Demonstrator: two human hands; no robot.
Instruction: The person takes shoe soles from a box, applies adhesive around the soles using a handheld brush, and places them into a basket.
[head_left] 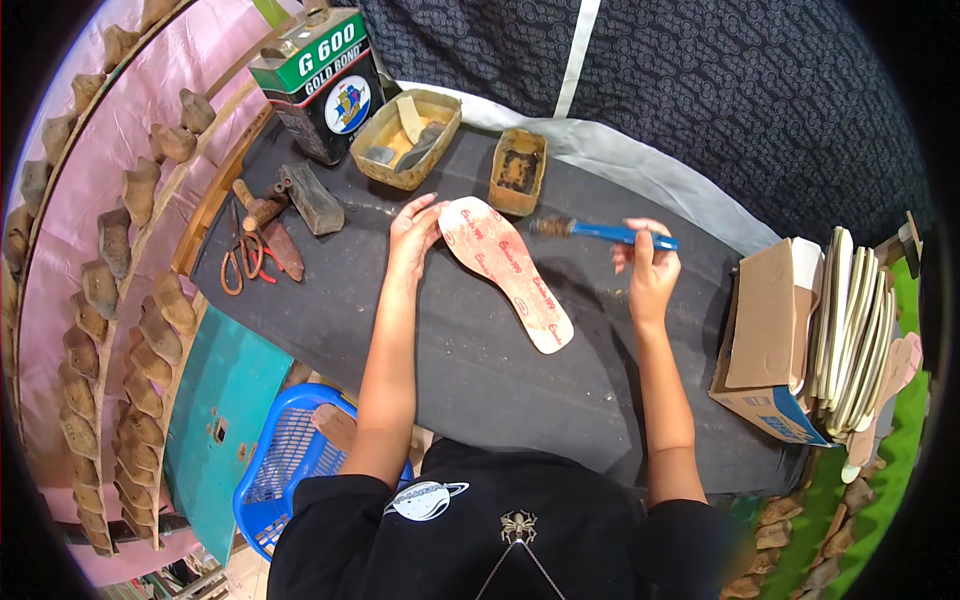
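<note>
A pale insole with red printing is held up over the dark table, its wide end up and its narrow end toward the lower right. My left hand grips it by the wide end's left edge. In my right hand is a blue-handled brush, lying almost level with its brown bristles pointing left. The bristle tip is apart from the insole, just below a small crusted tray with dark residue inside.
Beyond my left hand stand a yellowish tub of scraps and a green-and-black can. Scissors, a hammer and a dark block lie at left. A cardboard box beside stacked soles stands right; a blue basket sits below left.
</note>
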